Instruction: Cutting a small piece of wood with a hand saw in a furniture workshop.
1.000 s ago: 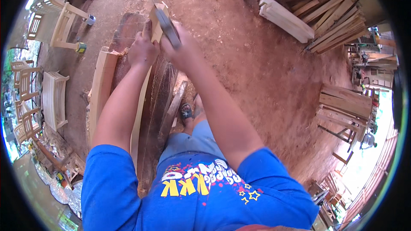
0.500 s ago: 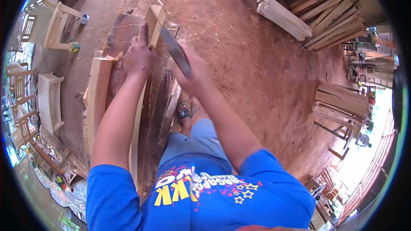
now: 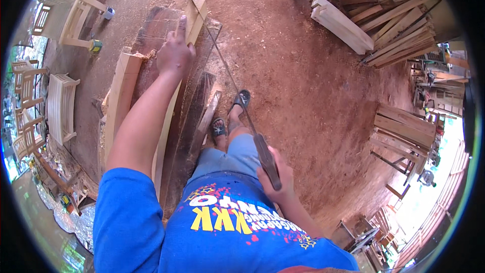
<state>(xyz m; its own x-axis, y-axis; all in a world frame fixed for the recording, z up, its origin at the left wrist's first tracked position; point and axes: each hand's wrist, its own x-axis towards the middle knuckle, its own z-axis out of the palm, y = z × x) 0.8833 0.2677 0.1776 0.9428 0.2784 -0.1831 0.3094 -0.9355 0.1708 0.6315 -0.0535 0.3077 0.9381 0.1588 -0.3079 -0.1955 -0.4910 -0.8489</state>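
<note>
Beside the shirt (image 3: 217, 245), the right hand (image 3: 284, 182) is wrapped round the saw (image 3: 261, 147), just drawn back toward the body with its tip near the wood (image 3: 196, 19), which suggests the back end of a stroke. Farther out, well apart from it, the left hand (image 3: 175, 58) stays braced on the wood, lying along the dark slab (image 3: 155, 24); any cut's depth I cannot tell.

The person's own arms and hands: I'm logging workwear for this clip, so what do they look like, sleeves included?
Both the left hand and the right hand are ungloved, and no watch shows at either wrist. The forearms are bare. The left sleeve is short, loose and plain bright blue. Rings are too small to tell.
</note>
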